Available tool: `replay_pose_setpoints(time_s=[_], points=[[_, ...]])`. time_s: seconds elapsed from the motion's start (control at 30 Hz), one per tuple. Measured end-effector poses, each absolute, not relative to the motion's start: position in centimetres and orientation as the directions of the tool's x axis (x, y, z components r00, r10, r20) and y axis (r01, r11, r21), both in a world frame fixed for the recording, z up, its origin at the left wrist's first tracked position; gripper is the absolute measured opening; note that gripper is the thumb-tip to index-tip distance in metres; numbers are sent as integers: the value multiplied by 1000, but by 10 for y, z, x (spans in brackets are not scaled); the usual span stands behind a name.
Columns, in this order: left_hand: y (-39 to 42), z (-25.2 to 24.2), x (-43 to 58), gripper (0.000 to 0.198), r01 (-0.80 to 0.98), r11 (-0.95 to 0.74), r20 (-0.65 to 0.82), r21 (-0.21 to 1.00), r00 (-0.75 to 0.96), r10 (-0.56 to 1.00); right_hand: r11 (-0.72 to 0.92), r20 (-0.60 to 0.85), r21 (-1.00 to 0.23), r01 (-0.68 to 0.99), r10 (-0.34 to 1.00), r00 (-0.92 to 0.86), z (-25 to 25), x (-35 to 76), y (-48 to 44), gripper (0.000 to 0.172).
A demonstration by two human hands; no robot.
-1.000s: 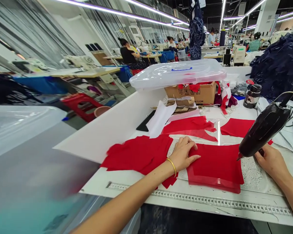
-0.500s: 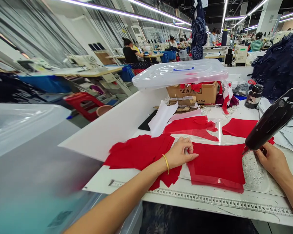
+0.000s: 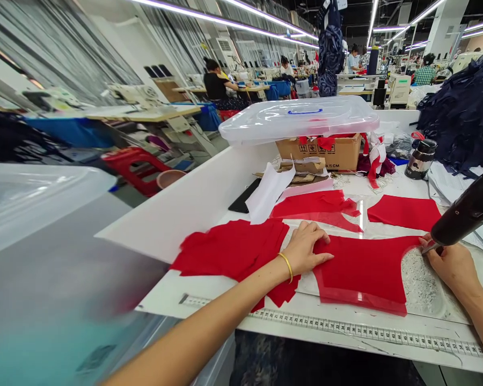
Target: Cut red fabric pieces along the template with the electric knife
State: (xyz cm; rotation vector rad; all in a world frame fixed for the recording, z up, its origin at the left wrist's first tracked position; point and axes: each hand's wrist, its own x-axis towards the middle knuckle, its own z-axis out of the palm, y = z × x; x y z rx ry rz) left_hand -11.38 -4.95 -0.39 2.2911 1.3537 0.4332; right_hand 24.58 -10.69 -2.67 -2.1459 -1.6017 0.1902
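Note:
My left hand [image 3: 306, 247], with a gold bangle on the wrist, lies flat with fingers together on the left edge of a red fabric piece [image 3: 362, 267]. That piece rests under a clear red-tinted template [image 3: 354, 300] on the white table [image 3: 209, 289]. My right hand [image 3: 451, 262] is closed on the handle of a dark hand-held cutting tool [image 3: 467, 212]. Its metal tip sits at the fabric's right edge, beside a curved cut-out. A pile of red fabric pieces [image 3: 229, 249] lies left of my left hand.
More red pieces [image 3: 314, 206] [image 3: 404, 213] lie further back. A cardboard box [image 3: 320, 151] carries a clear plastic lid [image 3: 298, 119]. A dark cup [image 3: 421, 159] and dark blue fabric [image 3: 459, 112] stand at the right. A tape measure [image 3: 362, 336] runs along the front edge. Other people sit at distant tables.
The cutting tool and my right hand have moved to the right along the fabric's edge, leaving a curved cut-out. My left hand stays pressed on the red piece.

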Motion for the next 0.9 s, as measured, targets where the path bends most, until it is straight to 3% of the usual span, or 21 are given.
replay_pose_setpoints(time_s=[0.13,0.3,0.43,0.53,0.77,0.9], points=[[-52,-1,-109,24,733,-412,-2,542,491,871,-179,223,-438,881,928,299,-26,245,-108,27],[-56,1,-112,21,617,-350,2,705,492,871,-116,283,-464,878,920,271,-22,239,-109,23],[-56,-3,-113,10,579,-286,-29,764,473,881,-98,274,-500,860,925,265,-17,236,-109,23],[-53,-7,-115,15,585,-250,-43,772,441,897,-106,264,-506,856,926,271,-15,234,-109,24],[-47,-1,-125,25,716,-252,41,651,299,953,-93,273,-493,865,928,255,-18,235,-109,24],[-54,3,-129,23,817,-337,155,468,299,941,-109,250,-481,870,934,256,-19,235,-109,21]])
